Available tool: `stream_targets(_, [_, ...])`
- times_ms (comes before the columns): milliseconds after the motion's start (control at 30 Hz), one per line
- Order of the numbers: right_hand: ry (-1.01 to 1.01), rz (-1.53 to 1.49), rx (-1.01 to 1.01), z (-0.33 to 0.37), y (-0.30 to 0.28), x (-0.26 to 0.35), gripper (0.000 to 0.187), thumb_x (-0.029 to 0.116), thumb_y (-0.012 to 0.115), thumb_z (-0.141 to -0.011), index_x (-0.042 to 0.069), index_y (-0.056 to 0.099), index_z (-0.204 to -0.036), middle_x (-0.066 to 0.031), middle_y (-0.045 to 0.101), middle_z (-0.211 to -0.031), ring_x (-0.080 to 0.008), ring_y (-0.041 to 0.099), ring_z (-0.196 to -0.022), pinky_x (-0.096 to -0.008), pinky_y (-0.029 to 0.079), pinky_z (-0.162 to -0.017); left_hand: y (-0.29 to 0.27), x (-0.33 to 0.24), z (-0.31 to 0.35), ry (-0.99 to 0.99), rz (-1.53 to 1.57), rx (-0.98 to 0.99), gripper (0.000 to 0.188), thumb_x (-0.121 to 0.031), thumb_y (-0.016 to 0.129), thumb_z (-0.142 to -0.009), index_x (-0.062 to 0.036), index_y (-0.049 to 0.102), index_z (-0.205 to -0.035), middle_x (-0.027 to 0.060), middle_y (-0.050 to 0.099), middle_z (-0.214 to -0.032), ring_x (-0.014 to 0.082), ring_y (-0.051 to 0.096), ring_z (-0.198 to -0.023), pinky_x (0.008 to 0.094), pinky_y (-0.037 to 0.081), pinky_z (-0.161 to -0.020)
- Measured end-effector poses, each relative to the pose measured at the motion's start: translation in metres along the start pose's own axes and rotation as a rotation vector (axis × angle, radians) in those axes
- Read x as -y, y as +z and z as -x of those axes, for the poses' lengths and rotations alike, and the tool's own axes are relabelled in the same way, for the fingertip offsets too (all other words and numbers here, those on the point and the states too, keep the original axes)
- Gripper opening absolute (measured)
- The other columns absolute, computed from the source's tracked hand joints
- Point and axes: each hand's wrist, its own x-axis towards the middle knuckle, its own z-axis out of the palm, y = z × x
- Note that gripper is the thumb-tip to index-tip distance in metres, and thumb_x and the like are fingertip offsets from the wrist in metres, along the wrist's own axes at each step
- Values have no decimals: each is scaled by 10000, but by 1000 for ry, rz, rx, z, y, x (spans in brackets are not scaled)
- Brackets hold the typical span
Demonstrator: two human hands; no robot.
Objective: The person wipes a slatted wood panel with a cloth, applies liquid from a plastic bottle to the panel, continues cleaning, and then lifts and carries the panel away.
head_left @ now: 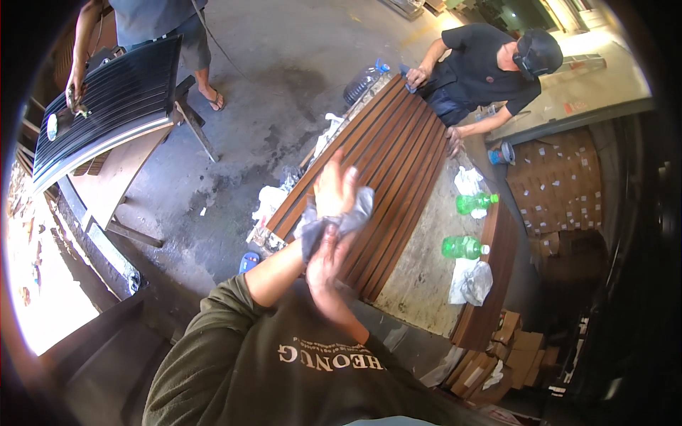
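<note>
My left hand (332, 190) is raised over the slatted brown panel, its fingers stretched out and slightly smeared by motion. A grey cloth (362, 204) is wrapped about my left wrist. Pressed against that wrist, my right hand (324, 261) grips the cloth from the near side. Below both hands lies the long brown slatted panel (376, 192), with dark grooves between its slats, on a worn pale tabletop (412, 287).
Two green bottles (463, 247) lie by white rags (470, 282) on the table's right. Across the panel, a person in black (483, 78) holds a blue cloth. Another person (156, 25) works at a black slatted panel (121, 92). Cardboard boxes (522, 358) stand lower right.
</note>
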Motion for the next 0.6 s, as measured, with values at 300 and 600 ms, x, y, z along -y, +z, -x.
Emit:
stream_targets(300, [253, -273, 78, -47, -54, -7, 541, 405, 291, -989, 54, 287, -1401, -97, 391, -1350, -225, 415, -1237, -383, 355, -1031, -9, -15, 23, 445, -512, 330, 565, -500, 279, -931, -200, 399, -1394, 69, 359, -1439, 270, 240, -1378, 530, 38, -1110])
stream_targets(600, [348, -510, 241, -61, -91, -14, 581, 417, 296, -997, 28, 247, -1425, -103, 366, -1414, -241, 410, -1268, -387, 332, -1068, -4, -45, 35, 249, -229, 483, 640, -451, 426, -907, -157, 259, -1451, 142, 234, -1493, 324, 133, -1409, 556, 48, -1104])
